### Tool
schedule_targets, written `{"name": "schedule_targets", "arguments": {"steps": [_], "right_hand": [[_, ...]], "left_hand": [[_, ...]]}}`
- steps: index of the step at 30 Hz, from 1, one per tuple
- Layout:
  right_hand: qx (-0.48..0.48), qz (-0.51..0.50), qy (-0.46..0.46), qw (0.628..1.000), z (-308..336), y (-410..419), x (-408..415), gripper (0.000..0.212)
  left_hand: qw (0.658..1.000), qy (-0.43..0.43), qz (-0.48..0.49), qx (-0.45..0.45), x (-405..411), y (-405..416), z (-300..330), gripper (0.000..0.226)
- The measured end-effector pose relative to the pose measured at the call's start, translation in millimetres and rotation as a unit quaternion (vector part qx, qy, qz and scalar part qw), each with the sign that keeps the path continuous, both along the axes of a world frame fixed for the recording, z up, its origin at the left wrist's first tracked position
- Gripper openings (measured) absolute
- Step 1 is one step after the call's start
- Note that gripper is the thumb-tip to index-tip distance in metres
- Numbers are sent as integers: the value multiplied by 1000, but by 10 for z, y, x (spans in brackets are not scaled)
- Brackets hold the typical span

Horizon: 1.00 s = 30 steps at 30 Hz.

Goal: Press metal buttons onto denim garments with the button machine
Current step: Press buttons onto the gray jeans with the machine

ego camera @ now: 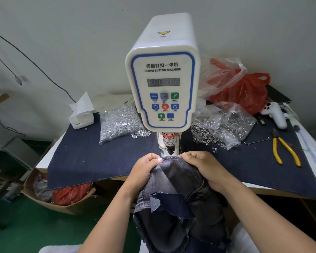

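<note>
Right now the left hand (144,170) pinches the stitched top edge of the denim garment (179,194), thumb and curled fingers closed on the fabric at its left corner. Just across from it, the right hand (204,167) grips the same edge at the right corner, fingers folded over the hem. Between the two hands the edge is stretched flat, directly below the press head (170,143) of the button machine (162,79); whether the cloth touches the die is hard to tell, since the hem hides it. From the hands the rest of the garment hangs down toward the viewer, with a darker frayed patch lying on its front.

The machine stands upright at the middle of the table (44,159), its control panel facing the viewer, on a dark denim cloth (91,156) that covers the tabletop. Left of the machine lies a clear bag of silver buttons (119,121), some spilled beside it, and further left a white tissue box (81,115). Right of the machine is a bag of darker ring-shaped metal parts (223,128), with red plastic bags (244,90) behind it. Yellow-handled pliers (285,150) lie near the table's right side, and a white handheld controller (274,114) sits beyond them.
</note>
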State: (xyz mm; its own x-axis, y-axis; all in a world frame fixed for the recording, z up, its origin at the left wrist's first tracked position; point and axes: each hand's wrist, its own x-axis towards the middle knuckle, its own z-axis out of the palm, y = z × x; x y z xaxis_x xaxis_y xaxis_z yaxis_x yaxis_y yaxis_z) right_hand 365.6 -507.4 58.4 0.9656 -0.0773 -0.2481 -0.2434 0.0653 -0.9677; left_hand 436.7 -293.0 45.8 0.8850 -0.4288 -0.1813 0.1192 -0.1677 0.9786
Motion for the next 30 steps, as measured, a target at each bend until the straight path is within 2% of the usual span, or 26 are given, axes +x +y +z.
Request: {"name": "schedule_targets", "arguments": {"steps": [7,15,18,22,23,26,27,28,30], "right_hand": [[-1,4,-5,1000,-22,-7,-4,26],[-37,12,-10,999,52,31,-60,25],[-78,50,-6,996,114,7,-154,27],[-55,112,13,992,206,-70,-325,30],[-69,130,8,989,235,-66,-361,28],[-256,172,-55,950,303,-95,-415,19],[-273,180,-74,942,341,-101,-421,20],[-248,191,-92,945,363,-117,-428,22],[-99,180,-96,974,403,-156,-455,17]], "left_hand": [[1000,17,-5,-13,5,-12,7,13],[999,15,-17,-26,-27,27,30,12],[998,13,-36,-44,-111,90,31,15],[994,-13,-86,-61,-282,120,49,12],[993,-21,-99,-63,-323,104,80,11],[986,-61,-153,-37,-418,29,226,12],[982,-80,-172,-16,-437,19,275,12],[977,-102,-187,10,-444,22,318,10],[968,-143,-198,64,-434,61,385,4]]}}
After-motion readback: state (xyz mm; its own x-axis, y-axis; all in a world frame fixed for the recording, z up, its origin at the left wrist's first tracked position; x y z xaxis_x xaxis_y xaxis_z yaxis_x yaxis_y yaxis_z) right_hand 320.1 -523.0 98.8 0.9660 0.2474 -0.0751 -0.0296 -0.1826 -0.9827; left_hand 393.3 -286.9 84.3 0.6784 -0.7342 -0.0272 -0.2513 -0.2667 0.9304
